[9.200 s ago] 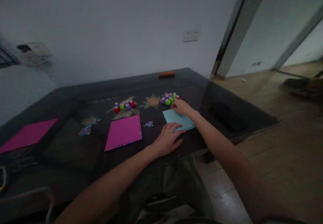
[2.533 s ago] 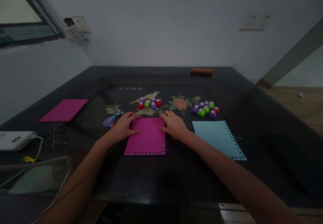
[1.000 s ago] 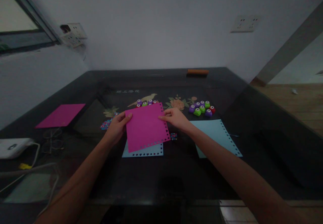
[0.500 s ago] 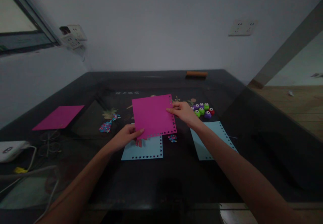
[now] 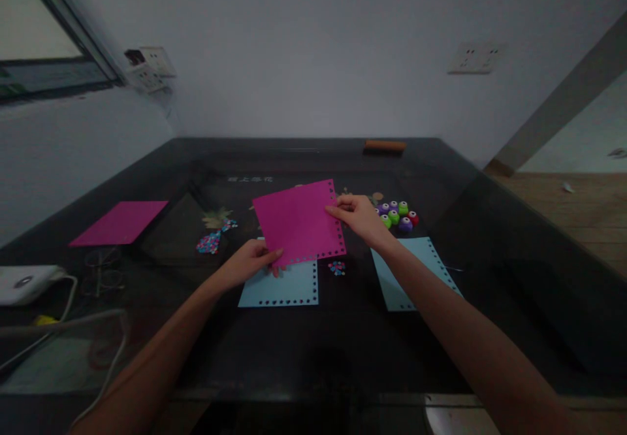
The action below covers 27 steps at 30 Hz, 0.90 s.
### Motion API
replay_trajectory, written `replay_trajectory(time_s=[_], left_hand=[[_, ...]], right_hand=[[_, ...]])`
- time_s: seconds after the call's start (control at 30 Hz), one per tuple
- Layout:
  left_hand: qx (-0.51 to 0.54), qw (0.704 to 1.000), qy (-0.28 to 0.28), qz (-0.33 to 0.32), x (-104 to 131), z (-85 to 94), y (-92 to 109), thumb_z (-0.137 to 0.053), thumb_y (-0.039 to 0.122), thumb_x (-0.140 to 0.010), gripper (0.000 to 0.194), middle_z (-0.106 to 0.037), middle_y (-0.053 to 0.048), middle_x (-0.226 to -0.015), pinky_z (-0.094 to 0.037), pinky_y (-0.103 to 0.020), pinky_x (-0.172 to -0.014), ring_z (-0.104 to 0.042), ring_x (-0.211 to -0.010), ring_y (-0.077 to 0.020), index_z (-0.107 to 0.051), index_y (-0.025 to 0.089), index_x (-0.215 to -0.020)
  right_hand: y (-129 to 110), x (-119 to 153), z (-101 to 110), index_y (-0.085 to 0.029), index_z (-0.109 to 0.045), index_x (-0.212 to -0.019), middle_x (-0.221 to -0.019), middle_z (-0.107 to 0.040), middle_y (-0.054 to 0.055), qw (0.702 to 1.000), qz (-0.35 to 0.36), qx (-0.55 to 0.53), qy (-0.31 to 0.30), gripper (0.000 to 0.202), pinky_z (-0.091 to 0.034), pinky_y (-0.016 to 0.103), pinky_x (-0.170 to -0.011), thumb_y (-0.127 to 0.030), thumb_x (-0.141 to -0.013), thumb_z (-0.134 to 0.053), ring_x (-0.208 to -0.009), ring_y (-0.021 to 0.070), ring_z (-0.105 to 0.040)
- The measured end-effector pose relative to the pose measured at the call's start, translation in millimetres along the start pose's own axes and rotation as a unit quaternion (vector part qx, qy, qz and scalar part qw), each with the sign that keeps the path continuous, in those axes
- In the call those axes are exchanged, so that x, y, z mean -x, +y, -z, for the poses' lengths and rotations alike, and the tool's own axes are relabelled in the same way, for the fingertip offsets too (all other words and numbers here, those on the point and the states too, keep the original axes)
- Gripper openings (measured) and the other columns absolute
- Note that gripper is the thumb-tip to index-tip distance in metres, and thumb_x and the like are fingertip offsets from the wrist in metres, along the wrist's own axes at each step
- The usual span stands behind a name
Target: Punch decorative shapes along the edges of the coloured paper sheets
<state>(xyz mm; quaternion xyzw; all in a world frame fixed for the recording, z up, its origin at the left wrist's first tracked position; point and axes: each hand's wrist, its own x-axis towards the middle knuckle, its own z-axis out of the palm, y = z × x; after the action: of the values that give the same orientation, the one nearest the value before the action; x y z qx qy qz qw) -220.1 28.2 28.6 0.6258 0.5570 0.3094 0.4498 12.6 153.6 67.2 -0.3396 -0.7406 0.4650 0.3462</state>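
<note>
Between my two hands a pink sheet of paper (image 5: 298,223) is held up above the table, punched with small holes along its right and lower edges. My left hand (image 5: 252,260) pinches its lower left corner, thumb on top. The right edge is gripped by my right hand (image 5: 355,214) between thumb and fingers. Below lies a light blue sheet (image 5: 289,286) with similar holes, partly covered from view by the pink one. Just right of it sits a small heap of tiny coloured bits (image 5: 337,268). Another light blue sheet (image 5: 401,275) lies partly under my right forearm.
Several green, purple and red hole punches (image 5: 393,216) cluster beyond my right hand. More coloured bits (image 5: 209,243) lie left, near another pink sheet (image 5: 122,223). A white device (image 5: 29,285) with a cable stands far left. A brown bar (image 5: 385,145) lies at the table's back edge.
The pink sheet has tilted slightly, its left side dipping, still in both hands. The whole view has shifted a little; the things on the table stay in place.
</note>
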Motion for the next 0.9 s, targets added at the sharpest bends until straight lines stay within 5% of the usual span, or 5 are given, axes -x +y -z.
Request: replay_trajectory(time_s=[0.3,0.47,0.7,0.9], left_hand=[[-0.003,0.999,0.039,0.003,-0.4,6.4,-5.0,-0.055,0.046,-0.079,0.038,-0.046,0.004,-0.046,-0.026,-0.021,-0.044,-0.037,-0.043,-0.0093,-0.059,0.016,-0.057],[0.023,0.991,0.129,0.011,-2.1,11.7,-5.3,-0.061,0.043,-0.073,0.037,-0.049,0.001,-0.043,-0.027,-0.023,-0.045,-0.039,-0.043,-0.0102,-0.057,0.017,-0.048],[0.08,0.968,0.237,0.0,-5.7,22.5,-14.6,-0.058,0.045,-0.073,0.034,-0.059,-0.003,-0.052,-0.039,-0.026,-0.053,-0.051,-0.051,-0.0149,-0.062,0.015,-0.057],[0.104,0.954,0.281,-0.001,-9.0,28.0,-22.8,-0.059,0.043,-0.072,0.029,-0.062,-0.003,-0.056,-0.044,-0.026,-0.057,-0.055,-0.053,-0.0151,-0.061,0.015,-0.062]], right_hand=[[-6.5,0.0,2.5,-0.016,-0.06,-0.066,-0.056,-0.056,-0.001,0.999,-0.029,-0.001,0.023,0.025,-0.031,0.023,-0.045,-0.038,-0.078,-0.058,-0.049,0.0084,-0.046],[-0.5,-2.5,7.2,-0.014,-0.063,-0.075,-0.061,-0.065,0.004,0.998,-0.038,-0.031,0.031,0.033,-0.035,0.02,-0.044,-0.044,-0.081,-0.053,-0.051,0.0105,-0.058],[7.8,-11.2,-7.5,-0.011,-0.065,-0.082,-0.07,-0.07,0.007,0.993,-0.057,0.104,-0.006,0.03,-0.039,0.019,-0.046,-0.034,-0.088,-0.046,-0.055,0.0118,-0.062],[25.3,-39.0,-33.8,-0.015,-0.069,-0.089,-0.086,-0.072,0.01,0.96,-0.083,0.266,0.016,0.022,-0.045,0.028,-0.071,-0.027,-0.086,-0.051,-0.081,0.0195,-0.066]])
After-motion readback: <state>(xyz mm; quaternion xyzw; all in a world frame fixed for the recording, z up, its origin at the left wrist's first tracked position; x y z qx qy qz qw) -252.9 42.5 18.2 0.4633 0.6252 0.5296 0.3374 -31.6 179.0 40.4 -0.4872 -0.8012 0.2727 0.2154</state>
